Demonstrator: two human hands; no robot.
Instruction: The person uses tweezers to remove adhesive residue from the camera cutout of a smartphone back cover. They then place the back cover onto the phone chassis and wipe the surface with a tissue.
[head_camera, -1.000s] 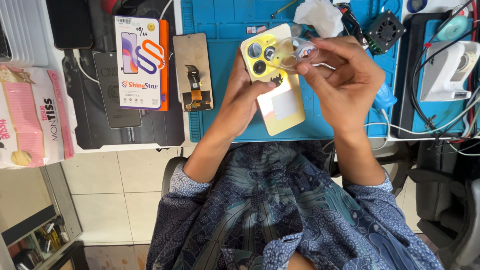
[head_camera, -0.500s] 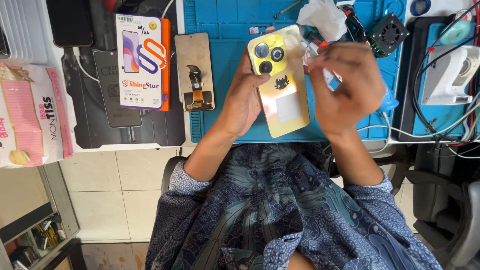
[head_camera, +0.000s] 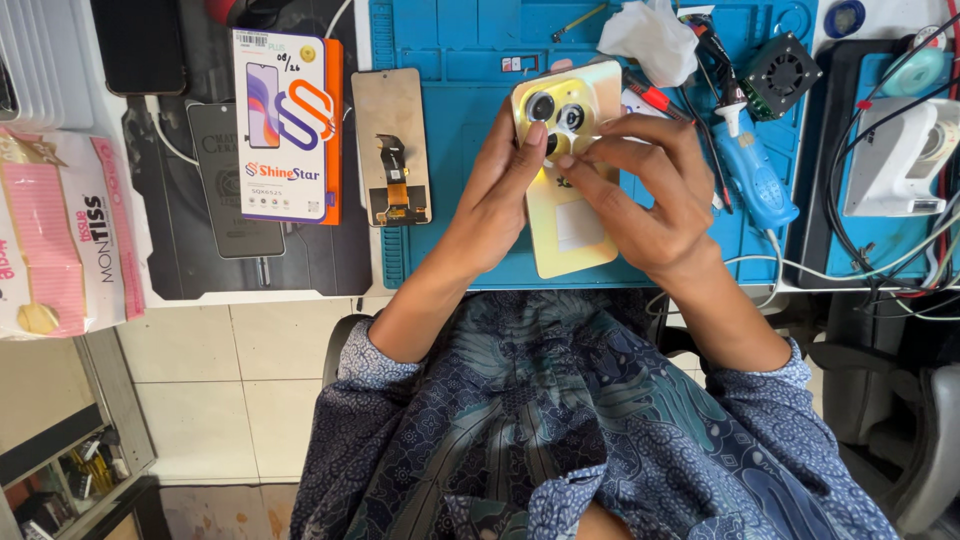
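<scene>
Left hand (head_camera: 505, 195) is wrapped round the gold phone (head_camera: 570, 170), holding it up over the blue mat (head_camera: 450, 120), while right hand (head_camera: 640, 190) pinches at the camera lenses (head_camera: 556, 112) — I'd guess we're mid lens-fitting, next bit needs a steady press.

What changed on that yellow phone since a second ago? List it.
The right hand no longer holds the clear film off the yellow phone; its fingertips now press at the camera block, as does the left hand, which kept its grip. The loose screen panel, boxed package and blue mat stayed put.
</scene>
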